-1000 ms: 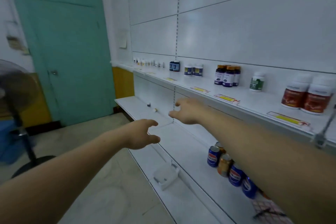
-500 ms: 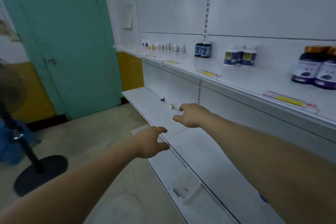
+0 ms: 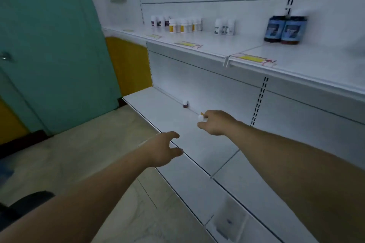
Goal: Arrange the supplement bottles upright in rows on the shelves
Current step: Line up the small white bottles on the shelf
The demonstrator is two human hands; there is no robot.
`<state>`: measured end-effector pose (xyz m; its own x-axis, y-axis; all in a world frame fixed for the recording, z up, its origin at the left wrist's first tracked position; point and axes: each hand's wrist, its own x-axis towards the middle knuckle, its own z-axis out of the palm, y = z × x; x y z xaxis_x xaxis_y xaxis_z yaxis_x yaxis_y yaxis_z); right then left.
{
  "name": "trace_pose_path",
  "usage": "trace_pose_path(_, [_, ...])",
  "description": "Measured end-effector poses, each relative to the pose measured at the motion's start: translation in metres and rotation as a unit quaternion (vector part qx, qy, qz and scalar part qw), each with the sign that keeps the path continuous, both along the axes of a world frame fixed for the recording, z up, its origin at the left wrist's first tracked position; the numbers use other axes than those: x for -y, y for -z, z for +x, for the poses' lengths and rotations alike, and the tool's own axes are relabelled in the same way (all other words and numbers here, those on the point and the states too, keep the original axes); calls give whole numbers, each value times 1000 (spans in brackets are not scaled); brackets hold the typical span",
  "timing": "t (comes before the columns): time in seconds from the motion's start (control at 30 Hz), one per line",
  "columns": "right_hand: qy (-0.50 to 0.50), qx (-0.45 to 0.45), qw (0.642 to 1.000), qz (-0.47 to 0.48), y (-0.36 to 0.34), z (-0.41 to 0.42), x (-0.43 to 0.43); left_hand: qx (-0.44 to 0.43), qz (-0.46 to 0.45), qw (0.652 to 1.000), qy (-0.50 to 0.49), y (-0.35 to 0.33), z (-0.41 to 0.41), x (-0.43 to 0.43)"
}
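Observation:
A small bottle with a white cap [image 3: 200, 117] lies at the back of the lower shelf [image 3: 158, 110]. My right hand [image 3: 216, 122] has reached it, and its finger and thumb curl on either side of the cap. Further left a tiny dark bottle [image 3: 185, 104] stands upright against the back panel. My left hand [image 3: 165, 149] hovers open over the lower shelf's front edge and holds nothing. Along the upper shelf [image 3: 217, 45] stand upright rows: small white bottles [image 3: 177, 25], another white group [image 3: 225, 27] and two dark blue bottles [image 3: 285, 30].
Yellow price tags [image 3: 254, 59] line the upper shelf's front edge. A clear plastic holder [image 3: 229, 221] lies on the bottom ledge near me. A teal door [image 3: 49, 45] and bare floor [image 3: 98, 154] are on the left, with a dark fan base [image 3: 29, 201] at the bottom left.
I have moved left along the shelves, and the cans and red bottles have left the view. My right hand has advanced to the white-capped bottle; my left hand followed forward.

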<state>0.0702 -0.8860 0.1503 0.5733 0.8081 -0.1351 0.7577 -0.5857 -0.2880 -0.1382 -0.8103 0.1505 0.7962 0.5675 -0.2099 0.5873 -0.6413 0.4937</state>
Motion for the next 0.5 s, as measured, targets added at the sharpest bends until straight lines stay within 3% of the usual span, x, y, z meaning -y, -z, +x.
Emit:
trace_pose_path(0.27, [132, -63, 989, -24, 45, 27, -105, -46, -53, 993, 92, 33, 42, -182])
trace_pose_path(0.5, [208, -45, 977, -15, 76, 86, -180, -64, -53, 986, 146, 73, 134, -303])
